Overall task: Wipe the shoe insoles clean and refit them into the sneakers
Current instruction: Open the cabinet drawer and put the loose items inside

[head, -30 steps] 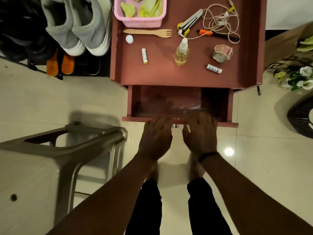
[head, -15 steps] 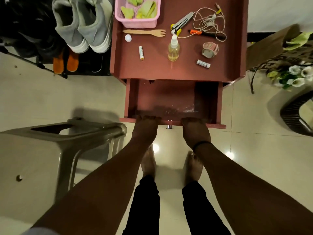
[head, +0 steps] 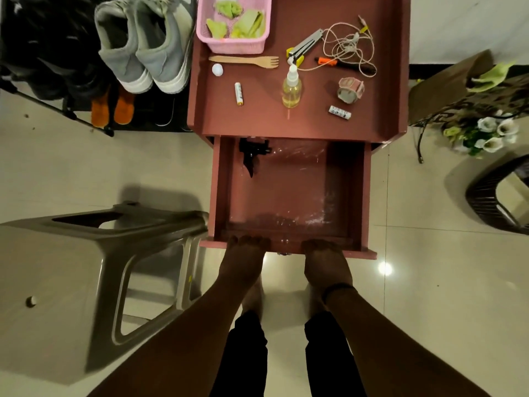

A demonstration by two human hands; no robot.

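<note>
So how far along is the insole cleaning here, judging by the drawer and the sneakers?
Nothing on the insoles looks done yet. The grey sneakers sit on the rack beside the cabinet, untouched. In hand: the left hand and right hand both grip the front edge of the open drawer. Left: fetching the sneakers, taking the insoles out, wiping and refitting. The spray bottle stands ready.

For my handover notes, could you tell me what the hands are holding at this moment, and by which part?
Both the left hand and the right hand grip the drawer by its front edge, fingers curled over it, one on each side of the middle.
</note>
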